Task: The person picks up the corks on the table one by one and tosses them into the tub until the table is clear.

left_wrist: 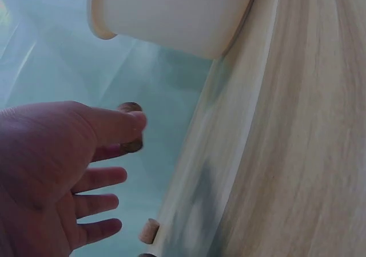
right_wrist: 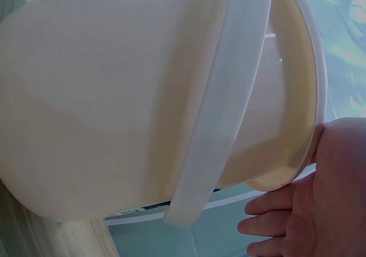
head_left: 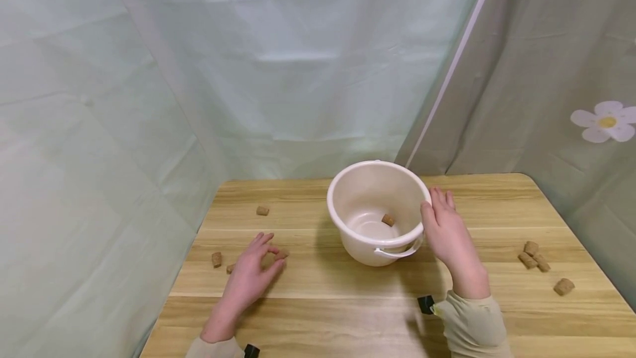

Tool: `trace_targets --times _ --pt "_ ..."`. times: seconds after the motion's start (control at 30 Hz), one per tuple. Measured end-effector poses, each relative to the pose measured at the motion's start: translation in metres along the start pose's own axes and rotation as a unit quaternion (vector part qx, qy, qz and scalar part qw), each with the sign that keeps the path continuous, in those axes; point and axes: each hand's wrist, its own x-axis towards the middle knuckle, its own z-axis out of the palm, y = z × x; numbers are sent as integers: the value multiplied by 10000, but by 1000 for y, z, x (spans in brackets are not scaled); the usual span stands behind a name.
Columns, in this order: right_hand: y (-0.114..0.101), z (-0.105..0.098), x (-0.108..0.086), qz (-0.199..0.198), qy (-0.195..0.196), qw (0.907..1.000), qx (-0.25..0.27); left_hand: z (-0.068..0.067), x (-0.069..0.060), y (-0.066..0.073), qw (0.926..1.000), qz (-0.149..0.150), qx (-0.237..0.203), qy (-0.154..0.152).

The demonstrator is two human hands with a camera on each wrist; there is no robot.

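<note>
My left hand pinches a cork between thumb and index finger, above the left part of the table. In the left wrist view, the ends of this cork show around the thumb tip, and the other fingers are spread. A white bucket stands upright right of centre, with one cork lying inside on its bottom. My right hand grips the bucket's right rim. The right wrist view shows this hand at the rim, beside the hanging handle.
Near my left hand lie a cork, a partly hidden cork and, farther back, another cork. Several corks lie at the table's right side. Pale curtains hang behind the wooden table.
</note>
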Motion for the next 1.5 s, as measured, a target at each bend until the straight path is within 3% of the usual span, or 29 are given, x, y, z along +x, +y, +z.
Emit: trace_targets --times 0.4,0.9,1.23,1.5 --pt "-1 -1 0 17 -34 10000 -1 -5 5 12 9982 -93 -558 214" --pt "3 -1 -2 33 -32 10000 -37 -6 15 32 9929 234 -982 635" --pt "1 0 -1 8 -32 10000 -5 -1 16 39 9911 104 -1167 631" --pt "-1 -1 -1 3 -22 10000 16 0 19 44 9906 280 -1165 654"
